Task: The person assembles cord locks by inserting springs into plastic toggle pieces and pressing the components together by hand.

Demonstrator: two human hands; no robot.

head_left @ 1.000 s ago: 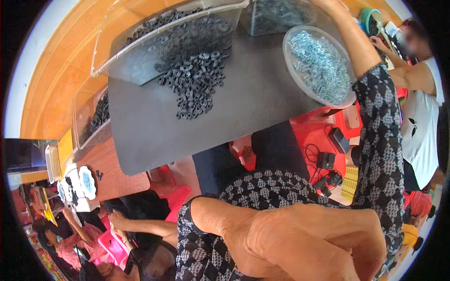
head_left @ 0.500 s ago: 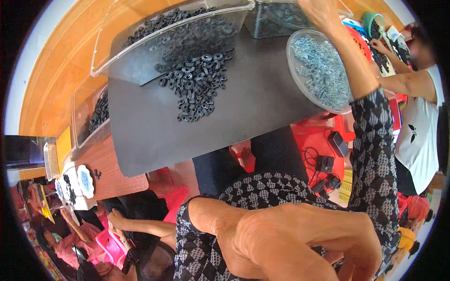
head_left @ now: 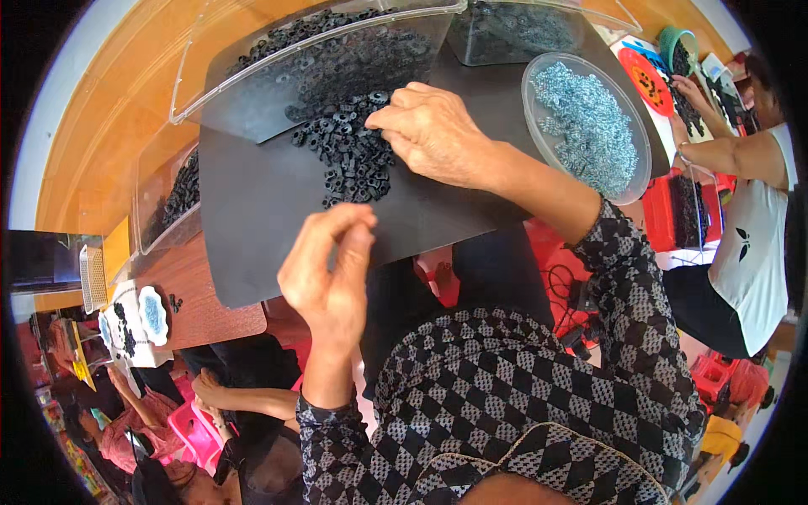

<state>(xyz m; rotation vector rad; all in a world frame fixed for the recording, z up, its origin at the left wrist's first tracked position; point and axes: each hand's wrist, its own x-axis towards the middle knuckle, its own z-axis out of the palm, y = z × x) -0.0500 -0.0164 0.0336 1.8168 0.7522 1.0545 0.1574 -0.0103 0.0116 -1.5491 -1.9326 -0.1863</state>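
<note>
A heap of small black plastic parts (head_left: 358, 160), ring-like with holes, lies on the dark grey board (head_left: 269, 236). At the heap's right edge is my right hand (head_left: 433, 135), its fingertips drawn together against the parts. My left hand (head_left: 324, 273) hovers just in front of the heap's near end, thumb and forefinger brought close in a pinch. Whatever either pinch holds is too small or hidden to make out. A round clear tub (head_left: 532, 109) to the right of my right hand contains many small shiny metal pieces (head_left: 589, 126).
A clear bin (head_left: 278, 80) of black parts tips toward the heap; a second bin (head_left: 513, 38) stands far right. Another clear bin (head_left: 168, 202) is at the left. One co-worker (head_left: 741, 185) works at the right beside a red plate (head_left: 646, 82). Other people sit lower left.
My right hand has come back from the far right bin to the heap. My left hand has moved forward from close to my body to the heap's near end.
</note>
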